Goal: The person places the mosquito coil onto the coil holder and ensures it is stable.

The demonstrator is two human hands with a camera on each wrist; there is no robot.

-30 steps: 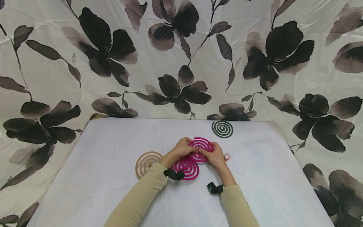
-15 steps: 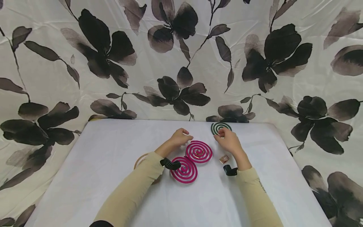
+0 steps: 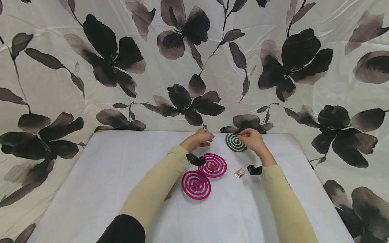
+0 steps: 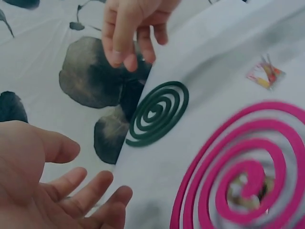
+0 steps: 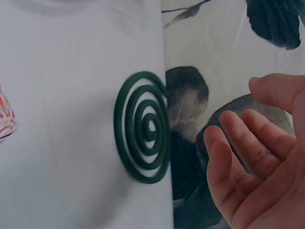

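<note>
A dark green mosquito coil [image 3: 235, 142] lies flat at the table's far edge. My right hand [image 3: 253, 140] hovers over its right side with fingers loosely bent; the right wrist view shows a gap between that hand [image 5: 262, 167] and the coil [image 5: 151, 134]. Left of the green coil hangs my left hand [image 3: 200, 139], its fingers relaxed and holding nothing. Closer in, a pink coil [image 3: 212, 165] has a small shiny thing at its centre, too unclear to name. Against its near left side lies another pink coil [image 3: 196, 185].
A small printed packet [image 3: 239, 173] lies right of the pink coils. A tan coil [image 3: 171, 193] is mostly hidden under my left forearm. Patterned floral cloth [image 3: 182, 67] hangs behind the white table [image 3: 91, 189].
Both hands have let go of the farther pink coil, leaving it on the table. My right hand has moved right and away to the green coil; the left has followed toward the far edge.
</note>
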